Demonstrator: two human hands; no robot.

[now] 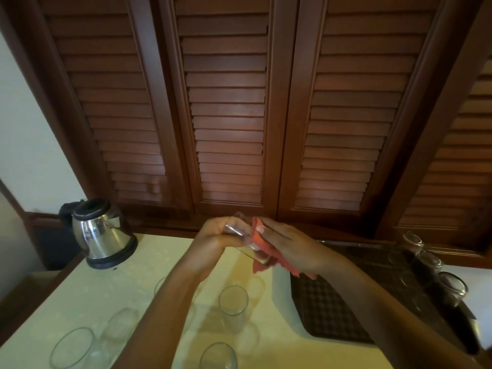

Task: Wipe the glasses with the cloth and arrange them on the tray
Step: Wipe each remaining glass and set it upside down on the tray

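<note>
1. Your left hand [221, 233] gripped one glass [239, 231] in the middle of the frame, fingers curled round it, above the bench [133, 283].
2. Your right hand [290, 243] held the red cloth [259, 255] against the glass; the fingers lay rather straight over the cloth, and I could not tell how the thumb was placed.
3. To do this step well, I think you should have turned the glass slowly with the left hand while the cloth stayed pressed, so that the whole wall and the rim were wiped.
4. The grip needed to be firm but not hard, because a smooth glass probably slips easily.
5. Several unwiped glasses [233, 302] stood on the bench in the lower part of the frame, under your arms, so a lowered elbow could have knocked them.
6. The dark tray [327, 310] lay at the lower right, with three glasses [452, 284] along its far right edge.
7. A steel kettle [102, 233] stood at the left.
</note>
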